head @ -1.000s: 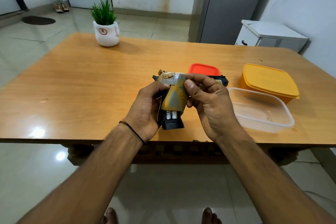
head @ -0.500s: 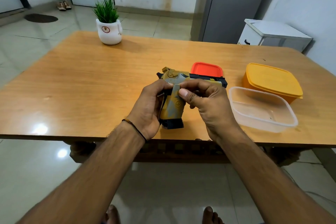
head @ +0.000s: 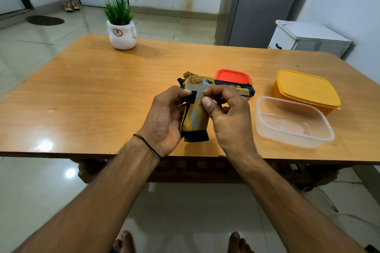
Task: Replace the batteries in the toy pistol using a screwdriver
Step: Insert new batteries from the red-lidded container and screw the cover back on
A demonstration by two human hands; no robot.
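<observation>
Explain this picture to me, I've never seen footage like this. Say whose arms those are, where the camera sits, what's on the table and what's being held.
No machine here: a person wears the camera on the head, looking down at their own bare hands. The left grip holds the yellow toy pistol by its handle; the right grip pinches the top of that handle. On the wooden table sit a potted plant, an orange lid, a yellow lidded box and a clear open tub. No screwdriver shows.
</observation>
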